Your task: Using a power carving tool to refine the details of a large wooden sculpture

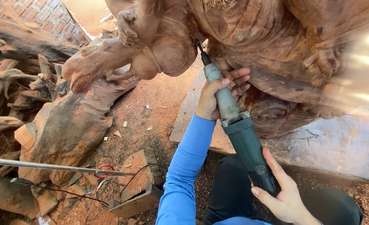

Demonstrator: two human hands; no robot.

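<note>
Roots: a heap of gnarled, dusty tree roots (13, 79) fills the upper left of the frame, cut off by the edge.
Rod: a thin metal rod (55, 166) crosses the lower left, with a red ring (105, 171) and black cable (67, 192) beside it on the sawdust-strewn ground (151, 108).
Left hand: the left hand (217, 98), at frame centre in a blue sleeve (184, 175), is wrapped tight around the grey metal neck of the die grinder (238, 129).
Grinder: a long, slanted tool with a dark green body; its slim bit (200, 48) points up-left into the carving, and whether the tip touches wood cannot be told.
Right hand: the right hand (282, 196), lower centre-right, cups the rear end, fingers closed on it.
Carving: the large reddish wooden sculpture (255, 37) has rounded, grooved folds; its top is cut off, and glare washes out its right side.
</note>
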